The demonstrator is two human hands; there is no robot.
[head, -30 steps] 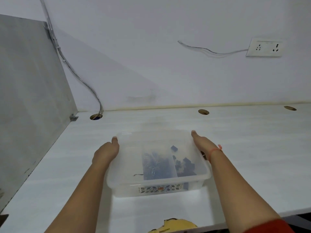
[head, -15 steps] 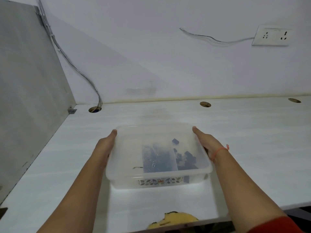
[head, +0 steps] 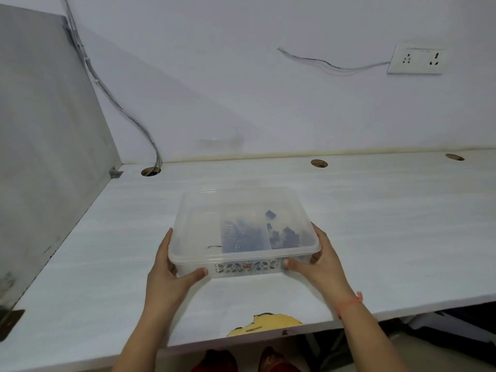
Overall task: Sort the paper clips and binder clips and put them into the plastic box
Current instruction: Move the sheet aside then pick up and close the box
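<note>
A clear plastic box [head: 198, 226] with its lid on and a leaf pattern along its front sits on the white desk. Through the lid I see a smaller inner tray with a bluish heap of paper clips [head: 243, 237] and dark binder clips [head: 285, 234] to its right. My left hand [head: 167, 275] grips the box's near left corner, thumb on the front wall. At the near right corner my right hand [head: 319, 267] holds it the same way.
The white desk [head: 389, 232] meets a grey side panel [head: 45, 157] on the left and the wall behind. Cable holes [head: 319, 163] line the back edge, with cables dropping into the left hole [head: 150, 171]. A chipped yellow patch [head: 265, 323] marks the front edge.
Both hands slid from the box's far side walls to its near corners, thumbs now on the front wall. The box sits farther from the desk's front edge.
</note>
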